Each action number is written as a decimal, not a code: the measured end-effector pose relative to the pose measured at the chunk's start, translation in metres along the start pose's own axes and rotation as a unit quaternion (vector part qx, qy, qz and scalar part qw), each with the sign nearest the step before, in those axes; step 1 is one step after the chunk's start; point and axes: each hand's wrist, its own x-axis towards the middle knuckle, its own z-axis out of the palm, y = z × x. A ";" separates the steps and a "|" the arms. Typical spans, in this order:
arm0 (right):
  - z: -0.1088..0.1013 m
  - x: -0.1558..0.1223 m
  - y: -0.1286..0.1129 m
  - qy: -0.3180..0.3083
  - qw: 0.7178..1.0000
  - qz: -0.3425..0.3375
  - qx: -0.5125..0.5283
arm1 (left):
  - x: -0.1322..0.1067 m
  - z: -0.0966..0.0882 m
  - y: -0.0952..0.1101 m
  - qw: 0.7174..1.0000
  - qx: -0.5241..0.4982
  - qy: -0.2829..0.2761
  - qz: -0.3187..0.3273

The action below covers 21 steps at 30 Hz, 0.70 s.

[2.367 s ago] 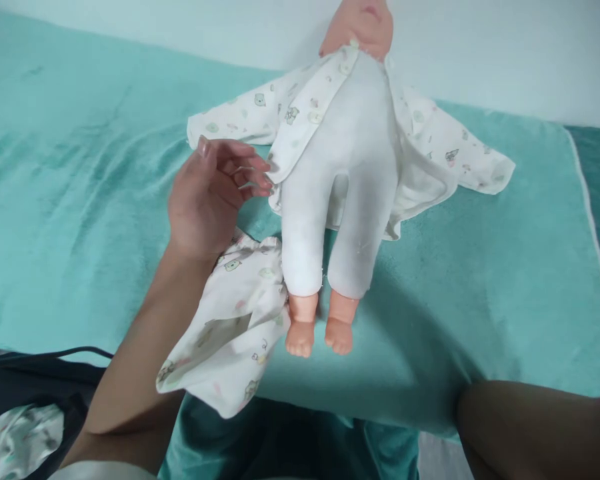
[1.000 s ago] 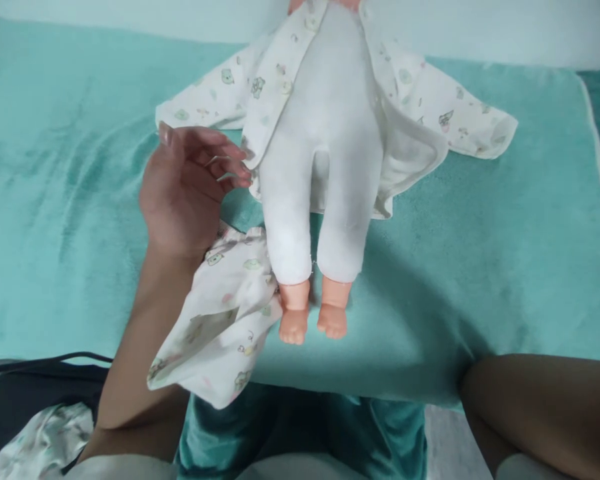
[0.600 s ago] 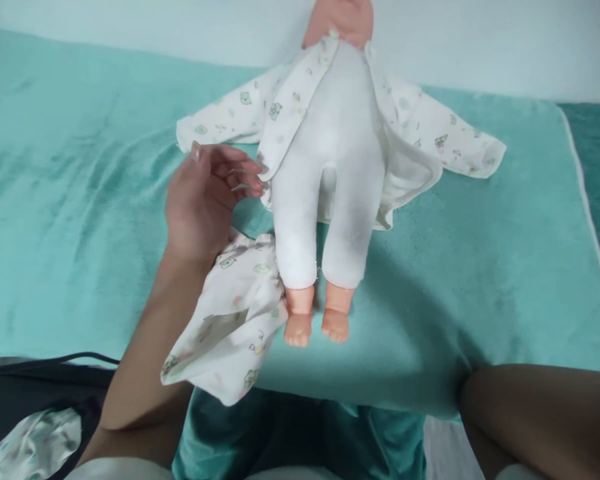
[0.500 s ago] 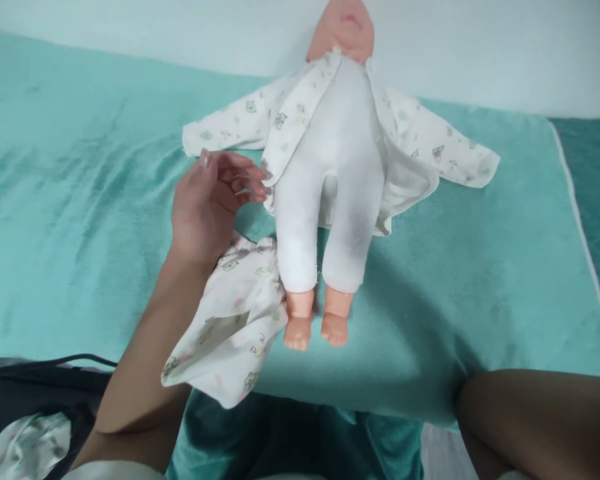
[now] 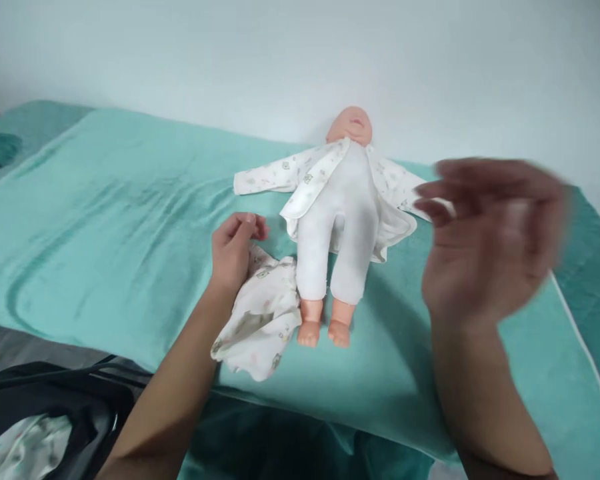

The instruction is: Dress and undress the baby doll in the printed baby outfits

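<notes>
A baby doll (image 5: 313, 267) with a white cloth body lies on its back, its bare feet toward me. It wears a white printed shirt (image 5: 270, 175) that hangs open at the front, with both sleeves spread out. Beside the doll's leg lies a crumpled pair of printed baby pants (image 5: 267, 320). My left hand (image 5: 235, 250) rests just above the pants, fingers curled in and nothing visible in them. Raised at the right, close to the camera, my right hand (image 5: 490, 240) is blurred; its bent fingers look apart and hold nothing. It hides the end of one sleeve.
A teal cloth (image 5: 105, 233) covers the bed under the doll. Behind it stands a pale wall (image 5: 180, 60). At the lower left, a dark chair or bag (image 5: 90, 400) carries a bunched printed cloth (image 5: 35, 447).
My right hand has come up into view. My left hand has left the shirt's edge and its fingers have curled in. The view has tilted up, showing more wall.
</notes>
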 end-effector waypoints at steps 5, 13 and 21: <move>0.038 -0.014 0.024 -0.236 0.971 0.028 -0.033 | -0.054 -0.037 0.021 0.961 0.243 -0.131 -0.018; 0.063 -0.053 0.054 -0.399 0.870 -0.121 -0.262 | -0.059 -0.063 0.008 0.862 0.502 -0.069 -0.002; 0.057 -0.041 0.056 -0.335 0.941 -0.020 -0.050 | -0.067 -0.036 0.067 0.987 0.154 -0.047 -0.019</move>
